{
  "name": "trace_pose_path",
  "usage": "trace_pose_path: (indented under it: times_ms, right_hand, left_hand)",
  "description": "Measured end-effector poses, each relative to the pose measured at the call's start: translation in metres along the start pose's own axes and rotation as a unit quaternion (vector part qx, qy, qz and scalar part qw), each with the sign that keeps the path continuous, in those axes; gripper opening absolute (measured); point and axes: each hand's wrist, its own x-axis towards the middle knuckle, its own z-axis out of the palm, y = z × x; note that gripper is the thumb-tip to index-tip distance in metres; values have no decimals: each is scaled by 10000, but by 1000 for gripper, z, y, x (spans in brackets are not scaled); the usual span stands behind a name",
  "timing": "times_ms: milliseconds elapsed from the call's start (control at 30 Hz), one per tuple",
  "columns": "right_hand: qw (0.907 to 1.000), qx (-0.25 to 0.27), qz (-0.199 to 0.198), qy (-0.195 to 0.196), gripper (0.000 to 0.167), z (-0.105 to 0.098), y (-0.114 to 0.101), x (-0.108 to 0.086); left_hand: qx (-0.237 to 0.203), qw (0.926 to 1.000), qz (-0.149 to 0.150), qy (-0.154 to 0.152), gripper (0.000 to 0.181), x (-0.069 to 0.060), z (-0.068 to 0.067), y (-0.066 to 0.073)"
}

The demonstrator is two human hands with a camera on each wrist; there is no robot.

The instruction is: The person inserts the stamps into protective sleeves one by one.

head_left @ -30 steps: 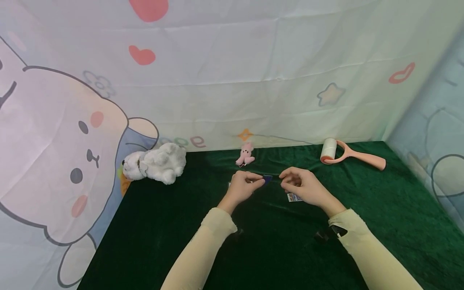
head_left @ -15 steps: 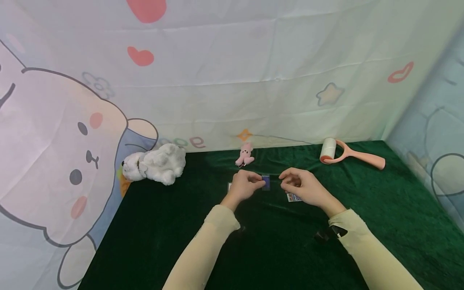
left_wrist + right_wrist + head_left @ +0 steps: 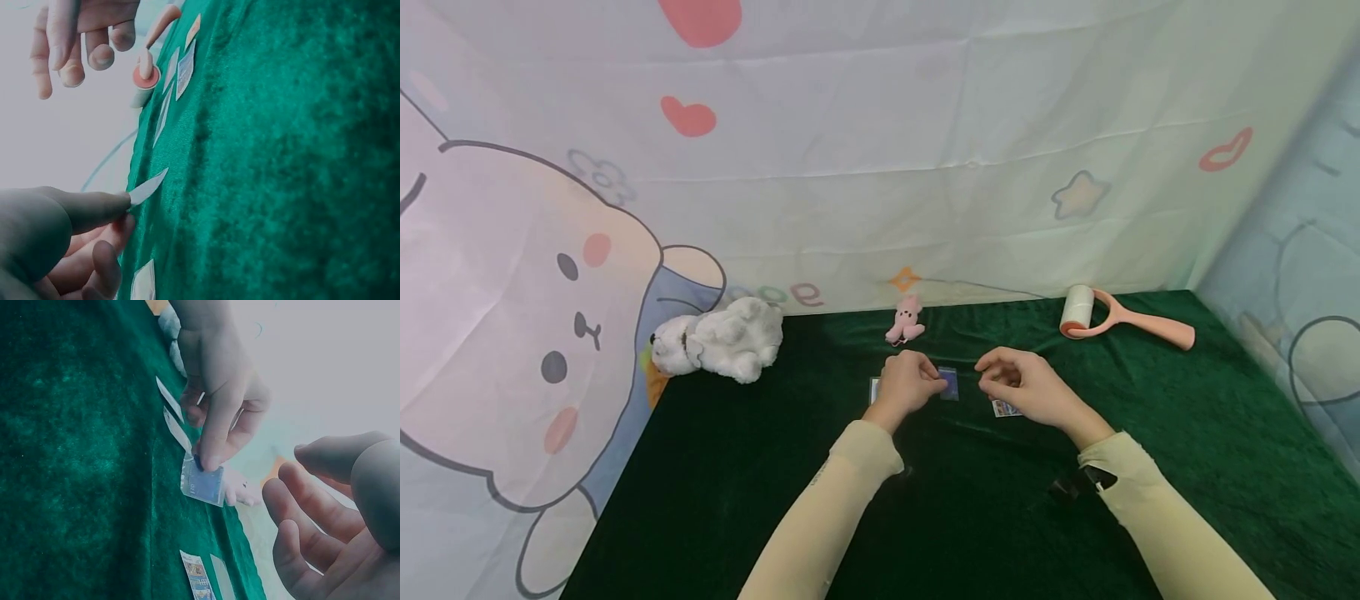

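Observation:
Between thumb and fingertips my left hand (image 3: 907, 382) pinches a small blue postage stamp (image 3: 205, 480) in a clear sleeve. It hangs just over the green cloth, and the left wrist view shows the stamp (image 3: 149, 187) nearly edge-on. To the right, my right hand (image 3: 1030, 390) hovers with loosely bent fingers and holds nothing. Partly hidden below it lies a colourful stamp (image 3: 1004, 409); the right wrist view shows this printed stamp (image 3: 197, 575) beside a paler piece (image 3: 222, 577). Another sleeved piece (image 3: 874, 388) is mostly covered by my left hand.
Several flat stamp-like pieces (image 3: 185, 70) lie along the green cloth (image 3: 760, 500). A pink plush toy (image 3: 906, 320) sits at the back edge, a white plush toy (image 3: 722, 340) at the left. A lint roller (image 3: 1123, 317) lies at the back right, before a printed curtain (image 3: 865, 125).
The pinched stamp has swung from a tilted position to hanging straighter and sits slightly lower. My left forearm has shifted a little to the right. The right hand stays almost still.

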Motion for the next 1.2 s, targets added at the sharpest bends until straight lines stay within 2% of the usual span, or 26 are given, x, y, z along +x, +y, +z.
trace_pose_path:
  times_ms: [133,233,667,867,1200]
  right_hand:
    - [10000,-9,15,-2,22,1,-3,1]
    - [10000,-8,18,3,21,1,-5,0]
    - [10000,-57,8,10,21,1,-6,0]
    - [10000,-63,53,10,21,2,-6,0]
    - [9998,-172,55,33,22,-2,-4,-2]
  left_hand:
    - [494,9986,-125,146,20,0,2,3]
    - [681,9974,-178,169,20,1,4,4]
    - [1000,9946,-230,128,22,3,6,4]
    - [945,9953,-106,162,18,4,5,2]
    - [420,9980,378,299,16,3,-5,-5]
